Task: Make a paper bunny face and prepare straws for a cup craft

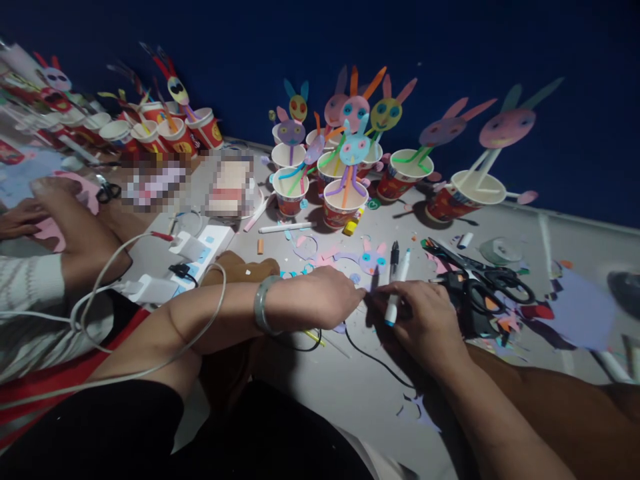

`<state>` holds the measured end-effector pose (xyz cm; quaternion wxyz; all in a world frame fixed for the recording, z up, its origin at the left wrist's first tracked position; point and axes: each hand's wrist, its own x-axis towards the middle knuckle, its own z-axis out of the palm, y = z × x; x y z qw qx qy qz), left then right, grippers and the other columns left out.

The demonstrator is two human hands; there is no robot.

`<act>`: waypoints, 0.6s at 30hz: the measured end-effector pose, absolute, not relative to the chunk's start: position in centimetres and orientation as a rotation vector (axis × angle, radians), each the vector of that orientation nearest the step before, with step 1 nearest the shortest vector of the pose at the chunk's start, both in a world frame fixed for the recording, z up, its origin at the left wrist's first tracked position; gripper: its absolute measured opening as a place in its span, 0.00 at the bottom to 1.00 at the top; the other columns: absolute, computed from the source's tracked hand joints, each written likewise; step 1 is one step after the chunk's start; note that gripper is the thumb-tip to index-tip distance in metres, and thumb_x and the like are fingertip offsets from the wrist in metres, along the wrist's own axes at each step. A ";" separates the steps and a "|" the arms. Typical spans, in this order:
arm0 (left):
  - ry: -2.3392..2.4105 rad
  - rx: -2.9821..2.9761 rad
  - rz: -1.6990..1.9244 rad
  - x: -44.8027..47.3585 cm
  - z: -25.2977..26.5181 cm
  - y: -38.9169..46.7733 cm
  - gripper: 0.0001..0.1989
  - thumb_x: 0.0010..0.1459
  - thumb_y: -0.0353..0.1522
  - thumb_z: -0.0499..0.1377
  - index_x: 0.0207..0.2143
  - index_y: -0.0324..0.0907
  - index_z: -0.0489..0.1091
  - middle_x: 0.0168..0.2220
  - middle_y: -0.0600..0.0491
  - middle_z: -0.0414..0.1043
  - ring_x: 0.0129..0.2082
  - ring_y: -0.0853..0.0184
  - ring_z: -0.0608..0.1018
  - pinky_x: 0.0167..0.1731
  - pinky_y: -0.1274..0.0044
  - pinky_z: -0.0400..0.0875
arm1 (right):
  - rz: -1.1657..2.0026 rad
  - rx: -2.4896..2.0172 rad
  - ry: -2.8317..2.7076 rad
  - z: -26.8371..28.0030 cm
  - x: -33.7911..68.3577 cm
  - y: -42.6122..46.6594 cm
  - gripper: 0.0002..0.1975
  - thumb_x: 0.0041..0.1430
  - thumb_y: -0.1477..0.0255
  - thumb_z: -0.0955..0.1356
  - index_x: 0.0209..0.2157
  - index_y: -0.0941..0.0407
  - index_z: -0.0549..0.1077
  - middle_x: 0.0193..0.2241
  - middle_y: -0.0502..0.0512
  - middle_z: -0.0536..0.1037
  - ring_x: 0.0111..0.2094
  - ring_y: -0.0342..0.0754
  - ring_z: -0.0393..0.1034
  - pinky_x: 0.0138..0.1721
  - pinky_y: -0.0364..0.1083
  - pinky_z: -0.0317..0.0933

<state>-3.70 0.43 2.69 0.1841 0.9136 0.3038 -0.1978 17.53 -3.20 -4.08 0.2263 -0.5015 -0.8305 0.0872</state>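
My left hand (pixel 327 298), with a jade-like bangle (pixel 264 305) on the wrist, is closed low over the table. Its fingertips point right, and whatever they pinch is too small to make out. Facing it, my right hand (pixel 433 320) is closed with a white marker (pixel 393 308) with blue ends slanting between its fingers. A black pen (pixel 395 255) stands out beside the marker; whether the hand holds it too I cannot tell. Just beyond both hands lies a paper rabbit face (pixel 373 260) with blue eyes and pink ears, among paper scraps.
Paper cups (pixel 345 207) with paper rabbit figures stand behind. Scissors (pixel 480 283) and a tape roll (pixel 500 251) lie right, near a purple paper sheet (pixel 583 307). White cables cross my left arm from a power strip (pixel 203 257). Another person's arm (pixel 83 227) rests at left.
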 end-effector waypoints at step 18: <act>0.840 2.479 -0.628 -3.3 4.4 0.2 0.25 0.59 0.22 0.54 0.60 0.35 0.68 0.42 0.40 0.79 0.39 0.59 0.79 0.33 0.72 0.68 | 0.372 -1.378 -1.759 -2.8 16.5 -5.1 0.03 0.65 0.68 0.66 0.40 0.51 0.71 0.33 0.54 0.79 0.34 0.52 0.75 0.41 0.53 0.67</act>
